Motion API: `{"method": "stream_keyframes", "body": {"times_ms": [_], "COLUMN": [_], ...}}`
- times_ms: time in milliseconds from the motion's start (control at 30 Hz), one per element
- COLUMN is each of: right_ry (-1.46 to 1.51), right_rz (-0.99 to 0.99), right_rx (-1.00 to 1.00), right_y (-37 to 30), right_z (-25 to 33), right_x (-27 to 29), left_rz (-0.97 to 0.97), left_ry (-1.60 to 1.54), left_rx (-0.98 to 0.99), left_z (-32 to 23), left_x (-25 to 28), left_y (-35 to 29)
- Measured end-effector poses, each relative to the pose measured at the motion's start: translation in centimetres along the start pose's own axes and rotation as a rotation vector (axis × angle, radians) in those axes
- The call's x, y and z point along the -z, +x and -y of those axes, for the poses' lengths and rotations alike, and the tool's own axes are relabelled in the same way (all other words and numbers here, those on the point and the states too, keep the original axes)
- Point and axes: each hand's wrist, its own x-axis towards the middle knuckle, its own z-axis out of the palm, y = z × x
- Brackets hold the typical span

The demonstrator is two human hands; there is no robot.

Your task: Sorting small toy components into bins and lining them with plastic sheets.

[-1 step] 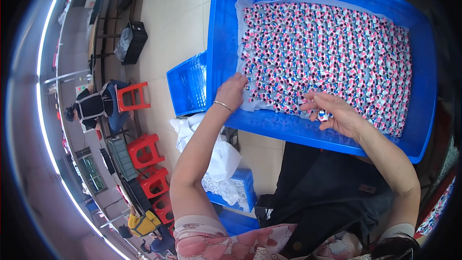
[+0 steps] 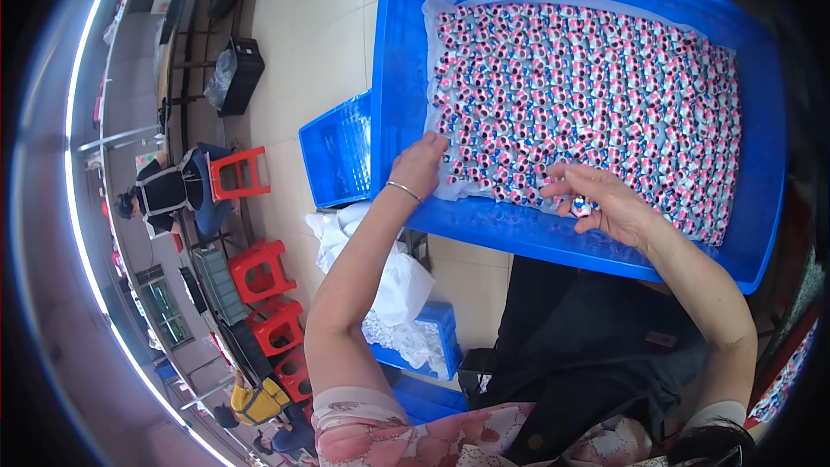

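A large blue plastic tub (image 2: 415, 220) holds rows of small painted figurines (image 2: 553, 86) in white, pink, blue and black, laid on a white sheet liner (image 2: 438, 22). My left hand (image 2: 419, 166) reaches over the tub's left wall, its fingers closed at the left end of the rows; what they grip, if anything, is hidden. Over the lower rows, my right hand (image 2: 609, 206) is turned partly palm up. A single white figurine with blue and red marks (image 2: 581, 207) rests in its curled fingers, while thumb and forefinger reach toward the left.
Beside the big tub stands a smaller blue crate (image 2: 337, 151). Below it, white plastic sheeting (image 2: 380, 264) lies over another blue bin (image 2: 445, 337) with small white pieces. Red stools (image 2: 259, 270) and seated people (image 2: 173, 186) line a workbench at left.
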Motion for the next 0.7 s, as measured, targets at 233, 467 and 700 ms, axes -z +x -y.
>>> {"method": "stream_keyframes", "body": {"times_ms": [233, 467, 700], "right_ry": [0.004, 0.297, 0.444], "right_rz": [0.001, -0.044, 0.008], "right_rx": [-0.016, 0.045, 0.184], "right_y": [1.7, 2.2, 1.9], "right_z": [0.0, 0.1, -0.3], "right_x": [-0.1, -0.5, -0.5], "left_rz": [0.212, 0.137, -0.074], "left_ry": [0.121, 0.057, -0.879], "left_rx": [0.094, 0.035, -0.108], "left_z": [-0.1, 0.2, -13.1], "left_x": [-1.1, -0.2, 7.1], "left_y": [2.2, 2.0, 0.3]}}
